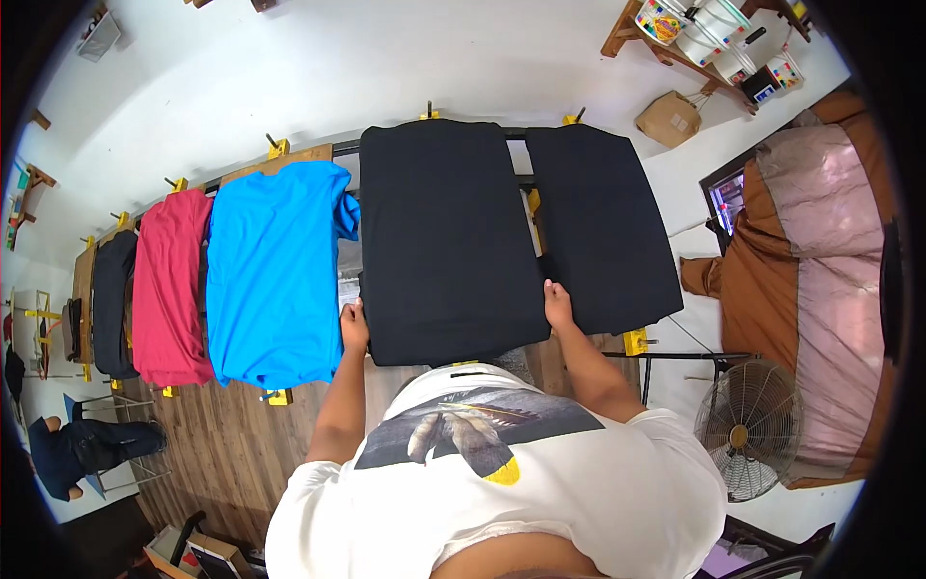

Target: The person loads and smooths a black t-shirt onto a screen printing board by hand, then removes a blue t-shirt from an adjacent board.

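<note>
A black shirt (449,241) lies spread over a board straight in front of me. My left hand (354,326) is closed on its left edge, near the lower corner. On the opposite edge, my right hand (558,307) grips the cloth between thumb and fingers. Another black shirt (608,227) covers the board to the right, close beside my right hand. A bright blue shirt (275,275) lies on the board to the left, its edge next to my left hand.
Farther left lie a red shirt (174,289) and a dark shirt (115,304). Yellow clamps (635,342) stick out along the rack. A standing fan (738,434) is at the lower right. Another person (92,449) is at the far left.
</note>
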Demonstrator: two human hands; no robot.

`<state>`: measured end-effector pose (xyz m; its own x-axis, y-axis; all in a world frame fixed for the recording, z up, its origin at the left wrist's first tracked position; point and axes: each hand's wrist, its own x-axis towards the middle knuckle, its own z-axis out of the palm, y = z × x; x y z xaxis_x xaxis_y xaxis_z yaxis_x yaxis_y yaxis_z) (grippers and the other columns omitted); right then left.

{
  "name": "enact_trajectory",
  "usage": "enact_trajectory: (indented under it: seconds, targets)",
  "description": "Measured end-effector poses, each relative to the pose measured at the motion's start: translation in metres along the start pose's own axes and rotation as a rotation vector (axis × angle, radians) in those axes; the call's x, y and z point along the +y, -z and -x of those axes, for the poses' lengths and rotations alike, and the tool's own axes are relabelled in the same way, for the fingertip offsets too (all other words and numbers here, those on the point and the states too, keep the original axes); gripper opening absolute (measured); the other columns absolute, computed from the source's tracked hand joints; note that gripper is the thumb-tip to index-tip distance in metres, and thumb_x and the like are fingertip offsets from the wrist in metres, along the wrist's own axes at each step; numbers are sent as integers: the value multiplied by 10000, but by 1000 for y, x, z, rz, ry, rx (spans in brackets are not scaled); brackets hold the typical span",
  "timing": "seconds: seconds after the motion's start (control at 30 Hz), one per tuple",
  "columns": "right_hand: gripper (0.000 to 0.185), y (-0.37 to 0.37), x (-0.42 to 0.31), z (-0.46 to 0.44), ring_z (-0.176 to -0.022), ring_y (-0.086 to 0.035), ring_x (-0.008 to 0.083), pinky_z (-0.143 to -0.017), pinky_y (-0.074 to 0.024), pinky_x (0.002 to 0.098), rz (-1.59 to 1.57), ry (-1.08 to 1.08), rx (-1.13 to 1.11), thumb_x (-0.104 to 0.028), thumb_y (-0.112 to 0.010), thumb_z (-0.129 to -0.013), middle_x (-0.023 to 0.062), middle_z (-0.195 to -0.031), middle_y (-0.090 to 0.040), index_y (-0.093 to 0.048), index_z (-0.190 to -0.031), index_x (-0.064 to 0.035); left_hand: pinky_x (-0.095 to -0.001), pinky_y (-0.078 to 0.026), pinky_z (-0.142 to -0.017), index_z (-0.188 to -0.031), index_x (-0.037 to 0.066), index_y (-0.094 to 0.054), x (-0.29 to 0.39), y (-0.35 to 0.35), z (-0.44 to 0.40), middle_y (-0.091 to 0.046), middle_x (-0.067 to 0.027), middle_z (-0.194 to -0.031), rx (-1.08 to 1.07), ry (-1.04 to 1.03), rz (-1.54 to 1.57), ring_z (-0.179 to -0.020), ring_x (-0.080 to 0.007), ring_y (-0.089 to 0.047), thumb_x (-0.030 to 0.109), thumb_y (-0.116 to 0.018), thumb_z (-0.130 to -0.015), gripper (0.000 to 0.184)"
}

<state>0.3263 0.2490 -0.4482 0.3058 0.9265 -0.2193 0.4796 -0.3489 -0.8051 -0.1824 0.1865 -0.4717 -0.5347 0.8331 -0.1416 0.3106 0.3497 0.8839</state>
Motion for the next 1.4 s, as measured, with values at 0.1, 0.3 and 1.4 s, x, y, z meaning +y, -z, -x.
enact_trajectory:
  seconds: [0.1,0.3,1.4]
  targets:
    - [574,3,-4,2,-875,-647,159,-846,-523,341,-59,-100,-94,-492,-479,-1126,105,-921,-724,-707,-1077,32,-379,-443,-681,-839,-7,-548,6,2,15,-550,-90,-734,-14,67,115,-709,-162,-460,385,-547,-1119,482]
    - [621,3,-5,1,-950,-684,199,-906,-533,353,-160,-168,-161,-511,-461,-1127,129,-1034,-749,-713,-1144,56,-362,-429,-687,-847,0,-557,-8,0,32,-522,-68,-744,-103,204,368,-735,-140,-444,386,-503,-1137,485]
    - [579,6,-1,18,-955,-668,530,-801,-508,594,358,122,88,-456,-434,-1130,336,-937,-681,-663,-937,40,-453,-445,-637,-911,-23,-585,12,12,40,-576,-226,-722,67,-140,-163,-620,-300,-498,261,-541,-1121,356]
